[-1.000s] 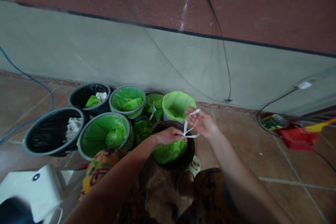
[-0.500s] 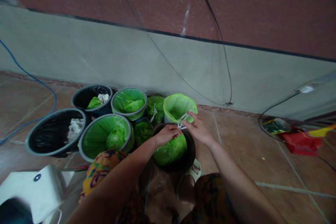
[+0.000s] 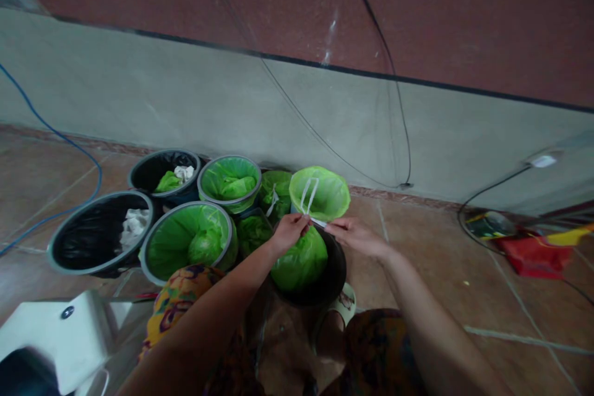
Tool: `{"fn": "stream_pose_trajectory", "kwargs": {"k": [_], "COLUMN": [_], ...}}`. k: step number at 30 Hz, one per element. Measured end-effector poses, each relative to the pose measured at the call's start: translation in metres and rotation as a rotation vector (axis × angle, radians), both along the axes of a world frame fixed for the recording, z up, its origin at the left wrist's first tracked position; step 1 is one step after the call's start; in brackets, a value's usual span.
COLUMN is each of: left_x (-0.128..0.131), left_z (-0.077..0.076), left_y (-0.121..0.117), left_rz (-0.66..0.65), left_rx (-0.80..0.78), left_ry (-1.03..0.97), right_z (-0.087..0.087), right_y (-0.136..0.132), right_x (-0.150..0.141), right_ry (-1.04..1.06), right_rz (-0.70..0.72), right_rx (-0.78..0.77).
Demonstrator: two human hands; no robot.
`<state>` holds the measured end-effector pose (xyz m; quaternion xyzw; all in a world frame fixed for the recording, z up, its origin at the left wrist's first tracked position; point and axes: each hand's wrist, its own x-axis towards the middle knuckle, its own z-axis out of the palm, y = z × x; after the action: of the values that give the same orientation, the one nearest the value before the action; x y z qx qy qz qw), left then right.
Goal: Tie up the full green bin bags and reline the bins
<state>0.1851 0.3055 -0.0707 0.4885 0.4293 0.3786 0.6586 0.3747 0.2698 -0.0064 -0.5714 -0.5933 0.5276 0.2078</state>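
Between my knees a dark trash can (image 3: 338, 278) holds a green plastic trash bag (image 3: 299, 263), bunched at its top. My left hand (image 3: 291, 232) pinches the bag's gathered neck and the base of its white drawstring (image 3: 312, 189), whose loop stands up above the fingers. My right hand (image 3: 355, 234) has closed on another stretch of the white drawstring and holds it taut to the right. Just behind my hands stands a pale trash can with a light green liner (image 3: 334, 189).
Several lined trash cans crowd the left, among them a black-lined one (image 3: 83, 235) and a green-lined one (image 3: 167, 247). A blue cable (image 3: 60, 136) crosses the floor at left. A white appliance (image 3: 55, 328) sits lower left; a red dustpan-like object (image 3: 536, 257) lies right.
The drawstring loop, earlier spread between both hands, now rises from my left hand. My right hand has dropped slightly and pulls a strand to the right.
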Motion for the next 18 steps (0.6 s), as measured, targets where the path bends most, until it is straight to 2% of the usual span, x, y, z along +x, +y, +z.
{"fn": "stream_pose_trajectory", "kwargs": {"k": [4, 9, 12, 15, 18], "left_x": [0.001, -0.003, -0.005, -0.006, -0.005], "left_z": [0.002, 0.010, 0.011, 0.010, 0.010], "left_y": [-0.002, -0.002, 0.000, 0.001, 0.001], "left_rz": [0.050, 0.034, 0.010, -0.061, -0.148], "left_rx": [-0.006, -0.044, -0.047, -0.036, -0.021], "left_ry": [-0.022, -0.096, -0.120, -0.156, -0.179], "right_z": [0.009, -0.007, -0.018, -0.022, -0.024], "right_y": [-0.009, -0.017, -0.012, -0.001, 0.008], "right_x": [-0.018, -0.036, -0.029, -0.016, -0.013], "right_ry": [0.088, -0.018, -0.148, -0.258, -0.219], "right_rz": [0.017, 0.139, 0.001, -0.226, -0.304], "right_rx": [-0.101, -0.145, -0.112, 0.118, 0.246]}}
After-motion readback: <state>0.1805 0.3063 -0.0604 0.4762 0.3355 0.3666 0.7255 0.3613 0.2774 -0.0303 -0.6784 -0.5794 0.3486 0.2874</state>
